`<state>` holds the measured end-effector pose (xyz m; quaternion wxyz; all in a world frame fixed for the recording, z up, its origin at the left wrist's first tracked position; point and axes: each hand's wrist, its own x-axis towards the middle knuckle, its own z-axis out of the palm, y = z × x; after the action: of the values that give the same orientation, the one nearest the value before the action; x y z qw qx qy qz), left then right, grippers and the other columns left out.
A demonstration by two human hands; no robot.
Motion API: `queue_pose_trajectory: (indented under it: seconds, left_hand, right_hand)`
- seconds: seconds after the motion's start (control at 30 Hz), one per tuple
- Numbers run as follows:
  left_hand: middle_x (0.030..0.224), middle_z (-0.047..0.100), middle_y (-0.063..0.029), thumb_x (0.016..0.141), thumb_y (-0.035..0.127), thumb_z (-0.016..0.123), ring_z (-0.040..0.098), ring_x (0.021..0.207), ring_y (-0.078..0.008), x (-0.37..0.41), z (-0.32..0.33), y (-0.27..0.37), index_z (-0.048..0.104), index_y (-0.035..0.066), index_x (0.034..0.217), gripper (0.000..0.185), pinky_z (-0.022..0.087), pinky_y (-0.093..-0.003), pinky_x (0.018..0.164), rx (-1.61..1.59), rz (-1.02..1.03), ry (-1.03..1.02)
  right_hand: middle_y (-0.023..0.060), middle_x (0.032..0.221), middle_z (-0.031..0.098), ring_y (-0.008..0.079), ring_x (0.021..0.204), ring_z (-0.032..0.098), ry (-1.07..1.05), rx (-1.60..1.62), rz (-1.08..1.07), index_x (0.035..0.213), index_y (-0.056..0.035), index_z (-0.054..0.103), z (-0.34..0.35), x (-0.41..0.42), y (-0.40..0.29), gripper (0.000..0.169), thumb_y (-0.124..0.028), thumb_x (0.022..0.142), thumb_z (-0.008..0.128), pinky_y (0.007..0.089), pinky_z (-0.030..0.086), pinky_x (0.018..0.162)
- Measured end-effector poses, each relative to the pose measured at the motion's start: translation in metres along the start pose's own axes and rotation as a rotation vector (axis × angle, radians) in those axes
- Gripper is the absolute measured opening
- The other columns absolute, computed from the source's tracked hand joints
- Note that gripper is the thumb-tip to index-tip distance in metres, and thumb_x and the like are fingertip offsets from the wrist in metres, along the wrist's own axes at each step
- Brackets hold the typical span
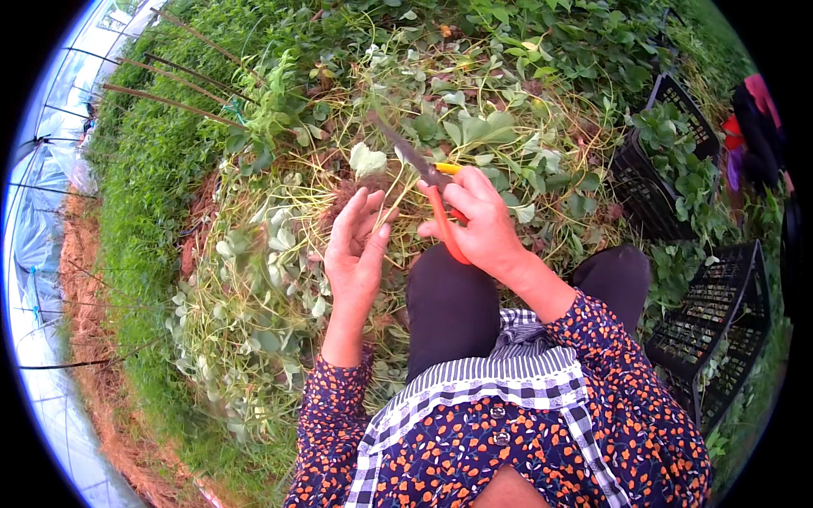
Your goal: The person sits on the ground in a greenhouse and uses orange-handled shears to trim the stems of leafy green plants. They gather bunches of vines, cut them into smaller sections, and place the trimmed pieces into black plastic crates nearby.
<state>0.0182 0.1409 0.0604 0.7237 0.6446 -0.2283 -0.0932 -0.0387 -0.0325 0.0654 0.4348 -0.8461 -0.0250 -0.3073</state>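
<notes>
My right hand [477, 219] holds scissors [444, 209] with orange and yellow handles, their dark, soiled blades pointing up and left. My left hand [356, 247] holds thin green stems [389, 214] between thumb and fingers, just left of the scissors. A pale green leaf [367, 160] stands above the left fingertips. Beside and behind those fingers is a brown clump of roots [343, 198]. Cut or pulled plants with trifoliate leaves [279, 238] and long stems lie heaped around both hands. Whether the blades touch a stem cannot be told.
Black plastic crates stand at the right, one [657, 181] holding leafy plants, another [705, 311] nearer me. A person in dark clothing [759, 143] is at the far right edge. Wooden stakes [171, 105] slant at the upper left, before plastic sheeting [44, 235] and dry straw [86, 305].
</notes>
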Motion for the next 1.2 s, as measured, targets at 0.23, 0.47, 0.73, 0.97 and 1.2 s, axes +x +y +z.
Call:
queue_pose_trajectory:
  seconds: [0.23, 0.47, 0.73, 0.97, 1.2]
  left_hand:
    - [0.127, 0.045, -0.0194, 0.080, -0.009, 0.055, 0.052, 0.111, -0.0256, -0.010, 0.011, -0.006, 0.033, -0.001, 0.132, 0.056, 0.045, -0.0341, 0.092, -0.043, -0.033, -0.088]
    - [0.111, 0.057, -0.0162, 0.081, -0.005, 0.058, 0.060, 0.097, -0.0227, -0.016, 0.009, -0.009, 0.048, -0.003, 0.119, 0.039, 0.050, -0.0309, 0.084, -0.104, -0.126, 0.018]
    - [0.100, 0.064, -0.0131, 0.085, 0.010, 0.059, 0.061, 0.064, -0.0133, -0.010, 0.009, -0.005, 0.053, -0.001, 0.113, 0.031, 0.046, -0.0211, 0.055, -0.210, -0.252, 0.134]
    - [0.094, 0.065, -0.0097, 0.083, 0.010, 0.061, 0.058, 0.066, -0.0094, -0.003, 0.003, -0.005, 0.056, -0.001, 0.110, 0.029, 0.046, -0.0204, 0.060, -0.039, -0.287, 0.144]
    - [0.082, 0.065, -0.0054, 0.083, 0.012, 0.061, 0.056, 0.071, -0.0074, 0.011, -0.005, -0.011, 0.060, 0.000, 0.103, 0.024, 0.043, -0.0202, 0.067, 0.054, -0.355, 0.049]
  right_hand:
    - [0.0086, 0.068, 0.047, 0.0271, 0.068, 0.050, 0.037, -0.128, -0.169, 0.063, -0.0034, 0.054, 0.012, 0.005, 0.015, 0.019, -0.013, 0.071, 0.069, 0.0379, 0.041, 0.061]
    - [0.0093, 0.069, 0.048, 0.0275, 0.070, 0.050, -0.043, -0.037, -0.077, 0.065, -0.0028, 0.055, 0.021, -0.002, 0.021, 0.018, -0.013, 0.072, 0.068, 0.0375, 0.041, 0.060]
    - [0.0081, 0.073, 0.047, 0.0215, 0.069, 0.048, -0.103, 0.112, -0.035, 0.069, 0.0003, 0.054, 0.027, -0.005, 0.024, 0.018, -0.008, 0.072, 0.070, 0.0328, 0.039, 0.059]
    - [0.0092, 0.071, 0.048, 0.0254, 0.069, 0.049, -0.123, 0.105, 0.003, 0.066, -0.0013, 0.055, 0.025, -0.001, 0.025, 0.019, -0.013, 0.074, 0.068, 0.0358, 0.040, 0.059]
    - [0.0110, 0.071, 0.049, 0.0292, 0.071, 0.051, -0.083, -0.030, -0.015, 0.062, -0.0024, 0.055, 0.029, 0.009, 0.031, 0.022, -0.017, 0.075, 0.065, 0.0398, 0.041, 0.061]
